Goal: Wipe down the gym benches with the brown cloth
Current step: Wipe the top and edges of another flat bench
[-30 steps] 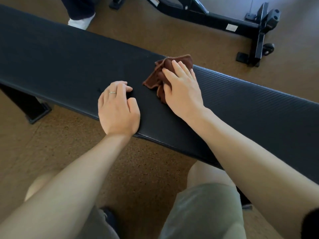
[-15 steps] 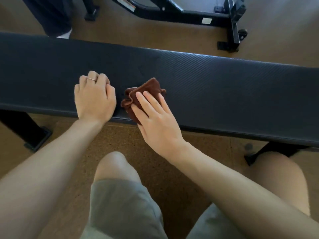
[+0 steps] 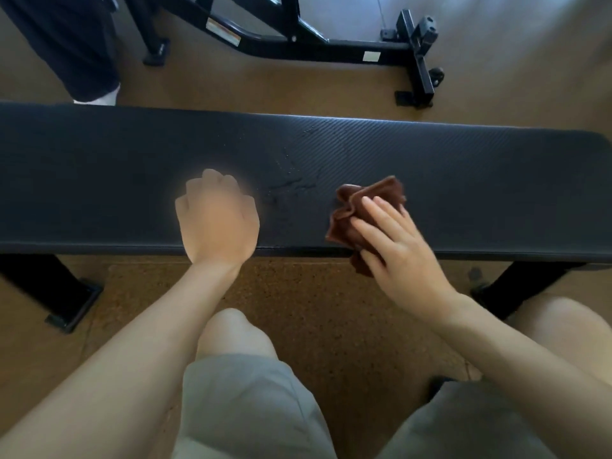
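Observation:
A long black padded gym bench point(image 3: 463, 167) runs across the view from left to right. The crumpled brown cloth point(image 3: 364, 207) lies on its near edge, right of centre, with part of it hanging over the edge. My right hand point(image 3: 394, 246) presses flat on the cloth, fingers spread and pointing up-left. My left hand point(image 3: 217, 218) rests on the pad left of centre, fingers curled loosely, holding nothing; it looks blurred. Faint wet streaks point(image 3: 291, 183) mark the pad between the two hands.
The black frame of another machine point(image 3: 331, 48) stands on the brown floor behind the bench. Another person's dark trouser leg and white shoe point(image 3: 96, 94) are at the far left. The bench's black legs point(image 3: 66, 303) reach the floor on both sides of my knees.
My right hand has slid the cloth rightwards along the bench's near edge, away from my left hand. The view has shifted, so the bench's right end shows.

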Demonstrator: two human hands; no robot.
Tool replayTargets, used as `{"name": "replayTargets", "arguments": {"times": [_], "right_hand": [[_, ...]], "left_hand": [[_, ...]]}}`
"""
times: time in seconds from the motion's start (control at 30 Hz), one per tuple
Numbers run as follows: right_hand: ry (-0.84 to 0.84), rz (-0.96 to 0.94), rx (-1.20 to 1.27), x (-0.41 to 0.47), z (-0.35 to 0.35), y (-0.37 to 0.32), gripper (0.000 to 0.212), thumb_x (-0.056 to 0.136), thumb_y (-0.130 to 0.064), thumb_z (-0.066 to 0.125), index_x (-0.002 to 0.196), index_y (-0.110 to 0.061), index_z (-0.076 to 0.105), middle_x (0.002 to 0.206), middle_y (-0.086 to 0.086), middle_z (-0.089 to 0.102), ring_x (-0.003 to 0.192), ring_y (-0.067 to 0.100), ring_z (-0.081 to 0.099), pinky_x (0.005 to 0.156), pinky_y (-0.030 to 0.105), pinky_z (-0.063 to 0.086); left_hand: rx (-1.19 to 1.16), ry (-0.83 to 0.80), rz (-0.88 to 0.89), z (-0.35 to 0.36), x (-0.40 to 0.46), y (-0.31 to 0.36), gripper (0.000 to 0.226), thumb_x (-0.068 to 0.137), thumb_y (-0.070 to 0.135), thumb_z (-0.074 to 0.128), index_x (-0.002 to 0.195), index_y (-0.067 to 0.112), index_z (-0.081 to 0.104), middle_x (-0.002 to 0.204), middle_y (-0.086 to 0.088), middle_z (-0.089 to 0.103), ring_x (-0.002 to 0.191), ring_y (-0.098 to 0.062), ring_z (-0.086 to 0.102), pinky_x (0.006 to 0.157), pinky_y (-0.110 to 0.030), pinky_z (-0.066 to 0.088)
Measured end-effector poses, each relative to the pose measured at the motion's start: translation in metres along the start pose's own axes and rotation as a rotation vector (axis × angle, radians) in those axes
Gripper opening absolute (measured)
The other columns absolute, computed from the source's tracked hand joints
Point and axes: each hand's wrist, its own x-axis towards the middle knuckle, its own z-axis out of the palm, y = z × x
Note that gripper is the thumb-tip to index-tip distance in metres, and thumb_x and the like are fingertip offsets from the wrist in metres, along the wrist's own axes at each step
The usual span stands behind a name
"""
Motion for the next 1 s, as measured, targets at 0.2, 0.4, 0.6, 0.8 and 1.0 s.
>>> {"name": "replayTargets", "arguments": {"times": [0.2,0.4,0.6,0.8,1.0], "right_hand": [[-0.093,-0.153,0.031,0.083,0.031,-0.050,0.039,0.105,-0.028,0.050,0.142,-0.020,0.060,0.160,0.006,0.043,0.154,0.027,0.029,0.128,0.042,0.011],[-0.045,0.013,0.048,0.159,0.052,-0.055,0.037,0.105,-0.027,0.050,0.138,-0.017,0.064,0.157,0.008,0.047,0.151,0.031,0.034,0.126,0.053,0.022],[-0.094,-0.004,0.159,0.072,0.031,-0.078,0.042,0.100,-0.028,0.043,0.135,-0.019,0.065,0.157,0.006,0.047,0.153,0.026,0.032,0.129,0.044,0.012],[-0.149,-0.093,0.141,0.134,0.043,-0.064,0.036,0.106,-0.028,0.048,0.138,-0.021,0.062,0.158,0.005,0.047,0.152,0.026,0.034,0.128,0.045,0.016],[-0.076,-0.098,0.023,0.225,0.074,-0.074,0.036,0.105,-0.026,0.048,0.135,-0.020,0.067,0.155,0.004,0.050,0.148,0.026,0.037,0.126,0.045,0.019]], "left_hand": [[0.013,0.017,0.007,0.001,0.000,-0.002,0.031,0.098,0.026,0.039,0.101,0.010,0.065,0.117,-0.008,0.059,0.110,-0.030,0.052,0.091,-0.046,0.041],[0.049,0.011,0.021,0.002,0.000,-0.004,0.029,0.099,0.026,0.039,0.103,0.011,0.064,0.118,-0.008,0.059,0.110,-0.029,0.052,0.090,-0.045,0.042],[0.057,0.012,0.031,0.004,0.000,-0.004,0.026,0.098,0.025,0.040,0.099,0.012,0.063,0.116,-0.007,0.058,0.109,-0.029,0.051,0.090,-0.045,0.042],[0.043,0.017,0.016,0.007,0.001,-0.006,0.032,0.101,0.028,0.038,0.107,0.012,0.065,0.123,-0.009,0.061,0.115,-0.030,0.053,0.096,-0.045,0.044],[0.065,0.021,0.035,0.007,0.002,-0.006,0.027,0.096,0.025,0.041,0.101,0.011,0.064,0.119,-0.007,0.057,0.112,-0.030,0.050,0.090,-0.045,0.039]]}}
